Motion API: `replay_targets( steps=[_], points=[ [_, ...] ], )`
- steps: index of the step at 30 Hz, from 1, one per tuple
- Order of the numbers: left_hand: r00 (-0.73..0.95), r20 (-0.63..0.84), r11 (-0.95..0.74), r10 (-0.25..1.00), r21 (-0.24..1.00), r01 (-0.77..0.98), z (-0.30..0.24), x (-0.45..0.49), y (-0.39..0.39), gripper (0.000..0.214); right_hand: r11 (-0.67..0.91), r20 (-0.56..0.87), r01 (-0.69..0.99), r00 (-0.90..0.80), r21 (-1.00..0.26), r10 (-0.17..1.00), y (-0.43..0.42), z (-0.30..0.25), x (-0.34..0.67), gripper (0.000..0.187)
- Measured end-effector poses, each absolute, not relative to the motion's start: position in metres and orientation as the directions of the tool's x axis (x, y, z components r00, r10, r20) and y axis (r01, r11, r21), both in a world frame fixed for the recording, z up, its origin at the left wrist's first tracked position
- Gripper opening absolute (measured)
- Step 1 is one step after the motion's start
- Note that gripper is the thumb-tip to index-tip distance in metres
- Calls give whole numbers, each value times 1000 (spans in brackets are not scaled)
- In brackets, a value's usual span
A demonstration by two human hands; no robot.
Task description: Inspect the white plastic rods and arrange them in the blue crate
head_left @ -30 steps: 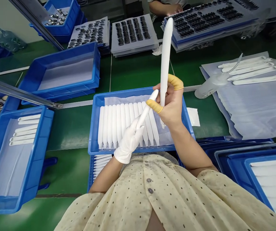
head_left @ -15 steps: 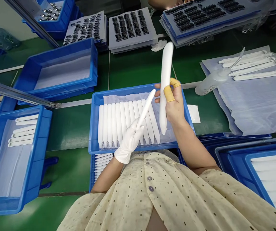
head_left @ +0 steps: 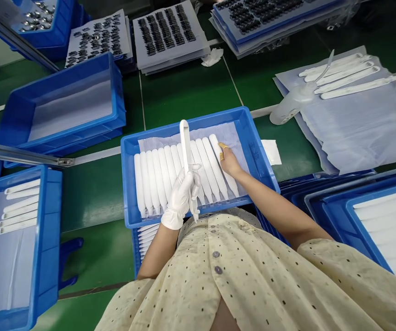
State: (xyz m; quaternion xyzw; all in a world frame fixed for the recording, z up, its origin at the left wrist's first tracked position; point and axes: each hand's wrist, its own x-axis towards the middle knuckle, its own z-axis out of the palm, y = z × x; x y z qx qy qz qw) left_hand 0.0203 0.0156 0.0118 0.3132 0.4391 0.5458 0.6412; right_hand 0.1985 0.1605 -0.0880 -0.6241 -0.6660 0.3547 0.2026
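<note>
My left hand (head_left: 181,193), in a white glove, is closed around a long white plastic piece (head_left: 185,142) that stands nearly upright, its slotted, hollow side showing. Below it a blue tray (head_left: 198,122) lined with thin pale sheeting holds a row of similar white pieces (head_left: 152,179), side by side and rounded ends away from me. At the right end of that row, my right hand (head_left: 230,162), with yellow finger covers, has its fingers closed at the upper part of the last white piece (head_left: 222,161), which lies slightly slanted in the tray.
A squeeze bottle (head_left: 292,103) and several slotted white pieces (head_left: 344,76) lie on pale sheets at right. Blue bins (head_left: 46,257) stand at left, one with white pieces. Boards with small dark parts (head_left: 166,32) are at the back. Stacked trays (head_left: 339,225) sit at right.
My right hand has lowered its white piece from the air onto the right end of the row. My left hand has turned its piece upright, slotted side now showing. The view has shifted slightly.
</note>
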Motion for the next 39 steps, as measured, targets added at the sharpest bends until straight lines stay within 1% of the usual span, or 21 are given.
replay_targets(
  steps=[5, 7, 10, 12, 13, 15, 17, 18, 20, 21, 22, 23, 24, 26, 29, 30, 32, 34, 35, 37, 39],
  points=[
    [7, -249, 223, 968, 852, -473, 5, 20, 18, 64, 34, -197, 840, -165, -541, 966, 146, -74, 189, 64],
    [13, -227, 206, 974, 855, -475, 4, 19, 17, 59, 63, -167, 850, -174, -523, 970, 149, -63, 201, 57],
    [20, -189, 180, 982, 888, -422, 4, 19, 14, 46, 93, 19, 818, -100, -568, 995, 168, -47, 250, 46],
    [41, -200, 201, 979, 907, -369, 5, 19, 11, 45, 57, 181, 805, 63, -590, 982, 185, -44, 296, 40],
    [54, -210, 216, 976, 914, -344, 6, 20, 11, 47, 19, 222, 786, 151, -618, 963, 193, -47, 318, 35],
    [82, -225, 239, 971, 923, -300, 8, 22, 12, 52, -44, 120, 750, 163, -660, 979, 201, -61, 354, 30],
    [111, -221, 243, 969, 930, -276, 10, 26, 15, 55, -78, -30, 760, 77, -646, 997, 200, -81, 374, 26],
    [125, -217, 243, 968, 932, -268, 12, 29, 16, 55, -77, -58, 769, 52, -634, 997, 197, -91, 378, 24],
    [140, -210, 240, 968, 937, -253, 15, 32, 18, 55, -88, -2, 732, 118, -675, 993, 190, -106, 379, 15],
    [142, -209, 239, 968, 939, -246, 17, 33, 18, 54, -81, 56, 639, 192, -765, 980, 189, -109, 378, 12],
    [140, -215, 243, 967, 941, -236, 18, 34, 18, 54, -53, 94, 489, 271, -871, 958, 188, -108, 376, 12],
    [140, -221, 249, 965, 942, -225, 19, 34, 18, 53, 0, 110, 309, 339, -951, 934, 189, -103, 374, 14],
    [143, -226, 253, 964, 943, -215, 19, 34, 17, 52, 74, 116, 126, 368, -989, 923, 190, -95, 371, 16],
    [156, -231, 260, 960, 945, -200, 19, 33, 15, 50, 210, 158, -152, 298, -966, 941, 190, -67, 360, 21],
    [177, -237, 270, 955, 944, -188, 18, 36, 12, 50, 302, 296, -323, 69, -897, 953, 173, -15, 324, 29],
    [183, -244, 277, 952, 944, -180, 18, 38, 11, 50, 334, 350, -320, 6, -887, 937, 164, 2, 307, 30],
    [203, -263, 295, 943, 943, -151, 22, 42, 9, 48, 409, 424, -120, -155, -905, 892, 145, 27, 269, 42],
    [216, -282, 309, 935, 946, -102, 26, 46, 6, 46, 460, 434, 28, -283, -887, 855, 129, 42, 235, 57],
    [215, -301, 321, 929, 945, -63, 29, 47, 4, 45, 489, 437, 104, -319, -866, 841, 124, 46, 223, 60],
    [181, -361, 359, 915, 932, 43, 33, 47, 0, 45, 539, 454, 227, -335, -811, 826, 121, 49, 208, 58],
    [119, -419, 402, 900, 904, 146, 35, 45, -4, 42, 556, 472, 270, -320, -786, 822, 124, 49, 202, 58]
  ],
)
